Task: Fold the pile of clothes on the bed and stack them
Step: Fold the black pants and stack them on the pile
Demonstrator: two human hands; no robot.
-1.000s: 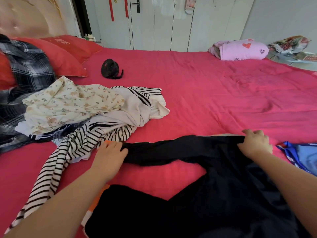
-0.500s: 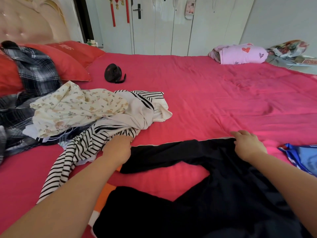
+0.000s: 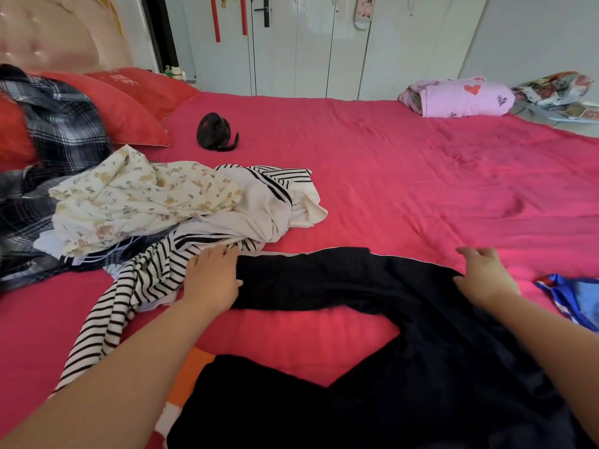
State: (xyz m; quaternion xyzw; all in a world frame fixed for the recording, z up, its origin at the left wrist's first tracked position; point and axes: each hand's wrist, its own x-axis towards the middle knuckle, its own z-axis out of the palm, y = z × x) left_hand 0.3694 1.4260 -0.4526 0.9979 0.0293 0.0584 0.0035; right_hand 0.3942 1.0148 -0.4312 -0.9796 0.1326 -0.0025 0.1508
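Note:
A black garment (image 3: 405, 367) lies spread on the red bed (image 3: 405, 189) close in front of me, one long part stretched sideways between my hands. My left hand (image 3: 210, 280) rests flat on that part's left end, fingers reaching the striped cloth. My right hand (image 3: 483, 277) lies on its right end with fingers straight, thumb on the black fabric. To the left sits the unfolded pile: a cream floral garment (image 3: 139, 202), a white garment (image 3: 269, 209), a black-and-white striped top (image 3: 146, 280) and a dark plaid shirt (image 3: 58, 131).
A blue cloth (image 3: 577, 296) lies by my right forearm. An orange-and-white cloth (image 3: 191, 377) pokes out under the black garment. A small black fan (image 3: 215, 131) and red pillows (image 3: 129, 105) sit at the back left, a folded pink bundle (image 3: 463, 97) at the back right.
Both hands slid a little farther up the bed with the black garment's stretched part. My right hand went from gripping the fabric to lying on it with straight fingers.

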